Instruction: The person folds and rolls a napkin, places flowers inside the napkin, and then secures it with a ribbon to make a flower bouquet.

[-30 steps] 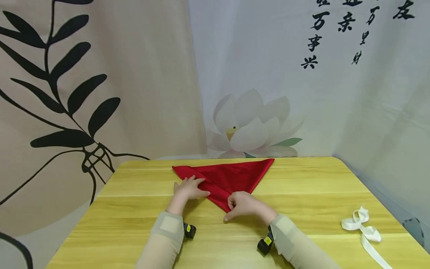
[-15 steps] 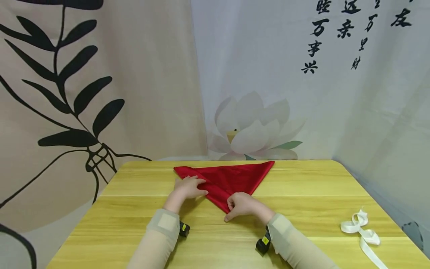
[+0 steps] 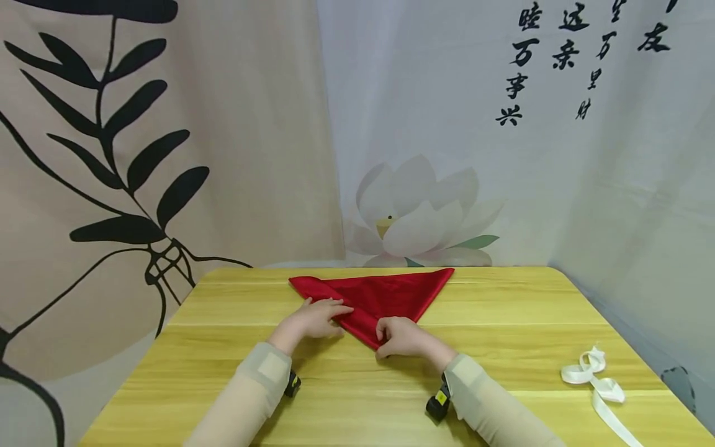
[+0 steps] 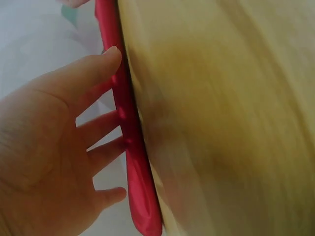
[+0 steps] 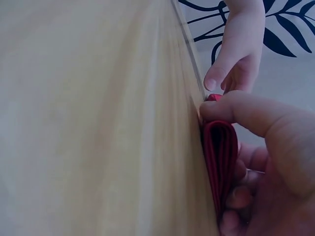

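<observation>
Fingers of the left hand (image 3: 314, 318) are spread, touching a shiny red cloth (image 3: 391, 297); those of the right hand (image 3: 404, 338) pinch its near corner. The cloth, a layered triangle below the frame's centre, lies near the far edge of the wood-grained counter (image 3: 503, 323), which stretches rightward to a looped white ribbon (image 3: 609, 390), lower right.

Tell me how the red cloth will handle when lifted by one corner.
The red cloth would probably hang floppy: where the right hand grips it, it bends into soft, close layers. Those layers look thin, so it is likely light for its size. Its sheen suggests it may be somewhat slippery.
</observation>
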A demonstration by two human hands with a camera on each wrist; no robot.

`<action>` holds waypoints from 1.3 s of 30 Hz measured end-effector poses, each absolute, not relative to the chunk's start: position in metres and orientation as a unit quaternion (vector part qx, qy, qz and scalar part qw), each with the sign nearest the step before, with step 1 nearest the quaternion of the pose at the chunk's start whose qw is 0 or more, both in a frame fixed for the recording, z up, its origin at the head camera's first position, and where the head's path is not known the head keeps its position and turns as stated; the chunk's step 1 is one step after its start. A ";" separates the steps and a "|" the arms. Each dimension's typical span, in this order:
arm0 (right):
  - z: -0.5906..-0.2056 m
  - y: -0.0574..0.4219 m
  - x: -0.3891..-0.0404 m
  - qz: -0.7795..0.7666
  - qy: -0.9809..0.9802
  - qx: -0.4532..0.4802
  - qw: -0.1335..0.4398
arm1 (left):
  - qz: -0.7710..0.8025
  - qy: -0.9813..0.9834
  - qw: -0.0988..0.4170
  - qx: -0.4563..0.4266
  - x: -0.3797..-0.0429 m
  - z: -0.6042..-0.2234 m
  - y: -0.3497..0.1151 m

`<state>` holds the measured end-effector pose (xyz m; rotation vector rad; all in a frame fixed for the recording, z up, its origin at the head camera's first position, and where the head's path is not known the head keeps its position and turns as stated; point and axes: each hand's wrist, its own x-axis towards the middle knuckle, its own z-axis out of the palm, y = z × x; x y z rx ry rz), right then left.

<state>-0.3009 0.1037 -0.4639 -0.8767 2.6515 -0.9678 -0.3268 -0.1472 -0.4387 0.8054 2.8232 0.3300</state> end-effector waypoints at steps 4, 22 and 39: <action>-0.465 0.104 -0.302 -0.338 0.892 -0.288 0.085 | 0.103 0.950 0.100 0.278 -0.328 -0.437 -0.146; -0.466 0.105 -0.296 -0.317 0.909 -0.271 0.000 | 0.062 0.953 0.113 0.272 -0.325 -0.437 -0.142; -0.465 0.108 -0.295 -0.334 0.905 -0.265 -0.010 | 0.025 0.961 0.117 0.248 -0.328 -0.436 -0.124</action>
